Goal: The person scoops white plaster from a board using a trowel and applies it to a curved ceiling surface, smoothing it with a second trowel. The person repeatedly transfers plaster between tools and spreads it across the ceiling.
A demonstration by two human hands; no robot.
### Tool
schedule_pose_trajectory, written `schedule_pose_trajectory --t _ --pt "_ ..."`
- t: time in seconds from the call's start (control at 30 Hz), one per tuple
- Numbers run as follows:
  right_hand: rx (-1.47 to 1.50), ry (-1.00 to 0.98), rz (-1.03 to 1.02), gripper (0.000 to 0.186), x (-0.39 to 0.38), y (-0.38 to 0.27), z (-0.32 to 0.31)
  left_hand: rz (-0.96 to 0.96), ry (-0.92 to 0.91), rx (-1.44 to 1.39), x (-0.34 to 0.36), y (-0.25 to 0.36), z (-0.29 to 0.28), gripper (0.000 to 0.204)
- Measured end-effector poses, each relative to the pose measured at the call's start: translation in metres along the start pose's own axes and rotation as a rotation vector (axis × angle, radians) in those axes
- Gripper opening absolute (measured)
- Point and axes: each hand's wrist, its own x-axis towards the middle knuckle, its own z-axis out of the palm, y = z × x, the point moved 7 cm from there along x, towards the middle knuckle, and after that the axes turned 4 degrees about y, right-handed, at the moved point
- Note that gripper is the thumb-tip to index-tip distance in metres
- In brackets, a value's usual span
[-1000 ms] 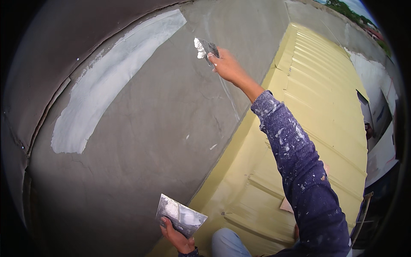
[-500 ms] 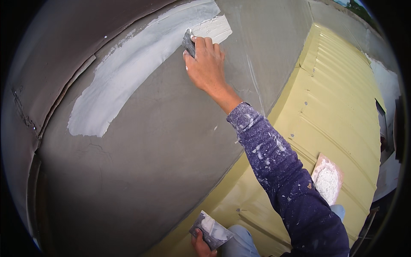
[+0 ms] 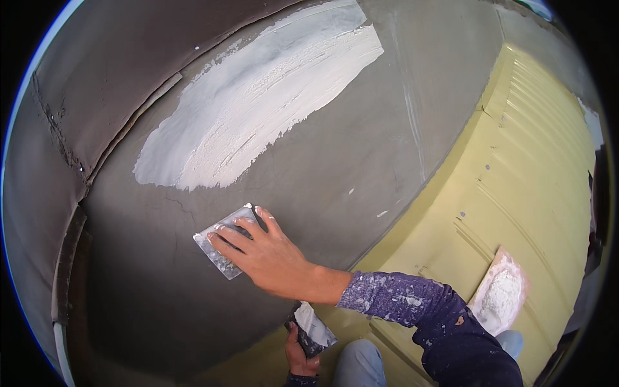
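Observation:
My right hand (image 3: 277, 258) grips a flat rectangular putty spreader (image 3: 222, 240), its fingers spread over the blade and smeared with white. The blade lies close to the bare grey wall (image 3: 155, 258), just below a broad patch of white putty (image 3: 258, 109). The patch shows a fresh, ridged white band beside a thinner, greyer layer. Low in the view, my left hand (image 3: 300, 358) holds a second dark spreader (image 3: 312, 332) with white putty on its face. That one is partly tucked behind my right forearm.
Yellow ribbed metal roofing (image 3: 516, 180) slopes along the wall's right side. A pinkish board heaped with white putty (image 3: 501, 293) rests on it near my knee (image 3: 361, 364). A dark overhanging panel (image 3: 122, 77) borders the wall on the left.
My right hand has swept down and left with its spreader, leaving a long fresh white band along the older patch. The left hand stays low with its spreader, slightly turned.

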Motion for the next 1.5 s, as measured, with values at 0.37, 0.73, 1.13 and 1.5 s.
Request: schedule_pose_trajectory --t 0.37,0.73,1.13,1.5 --pt "0.007 -0.355 -0.064 0.065 -0.129 0.058 -0.095 -0.083 -0.434 -0.214 -0.015 0.047 0.135 0.033" --pt "-0.178 0.471 0.760 0.048 0.025 0.340 -0.253 -0.046 -0.245 0.068 0.009 0.005 0.015 0.035" --pt "-0.241 0.483 0.394 0.049 0.091 0.128 -0.098 -0.151 -0.162 0.025 -0.001 -0.012 -0.028 0.040" --pt "-0.048 0.068 0.047 0.053 0.078 -0.055 0.003 -0.249 -0.262 -0.172 -0.002 -0.006 0.003 0.031"
